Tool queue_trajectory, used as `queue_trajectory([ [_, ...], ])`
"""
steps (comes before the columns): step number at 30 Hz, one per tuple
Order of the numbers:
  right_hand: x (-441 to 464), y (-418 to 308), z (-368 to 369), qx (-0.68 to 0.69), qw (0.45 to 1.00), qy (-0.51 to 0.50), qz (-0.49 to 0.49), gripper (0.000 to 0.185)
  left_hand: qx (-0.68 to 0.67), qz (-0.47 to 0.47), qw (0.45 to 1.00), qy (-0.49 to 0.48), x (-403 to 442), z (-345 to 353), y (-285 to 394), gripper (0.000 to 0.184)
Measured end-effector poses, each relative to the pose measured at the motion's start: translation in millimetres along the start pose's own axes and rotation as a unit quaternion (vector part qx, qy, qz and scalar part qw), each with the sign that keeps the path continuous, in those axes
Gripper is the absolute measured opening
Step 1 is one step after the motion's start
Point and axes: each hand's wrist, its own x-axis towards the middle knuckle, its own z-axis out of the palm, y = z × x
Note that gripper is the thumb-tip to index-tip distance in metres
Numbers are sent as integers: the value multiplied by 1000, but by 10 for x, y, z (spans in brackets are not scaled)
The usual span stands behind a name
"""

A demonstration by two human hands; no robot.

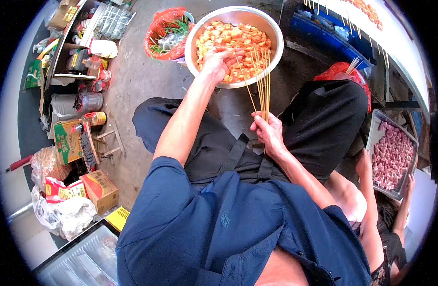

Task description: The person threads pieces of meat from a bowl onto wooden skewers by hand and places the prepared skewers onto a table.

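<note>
A wide metal bowl (279,33) in front of me is filled with orange-coated chunks of meat (228,35). Over its near side my left hand (219,63) is closed, thumb and fingers pinching what looks like one of the chunks. Closer to my lap, my right hand (269,129) grips a bundle of thin bamboo skewers (263,93) by their lower ends. Most of them fan upward across the bowl's rim. One skewer leans away to the left, its tip near my left fingertips. Exact contact there is too small to make out.
Left of the bowl stands a bucket lined with a red bag (157,31) holding greens. At right, another person's hands hold a metal tray (371,128) of raw meat pieces. A white table (400,47) bears skewers. Boxes (100,190) and jars line the left side.
</note>
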Motion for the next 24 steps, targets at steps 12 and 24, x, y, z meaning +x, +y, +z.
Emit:
queue_trajectory([
  [12,18,-11,11,-1,1000,-12,5,16,-80,-41,995,30,-76,134,10,31],
  [24,-11,-3,19,21,1000,-3,6,15,-115,3,993,7,-50,92,-93,22],
])
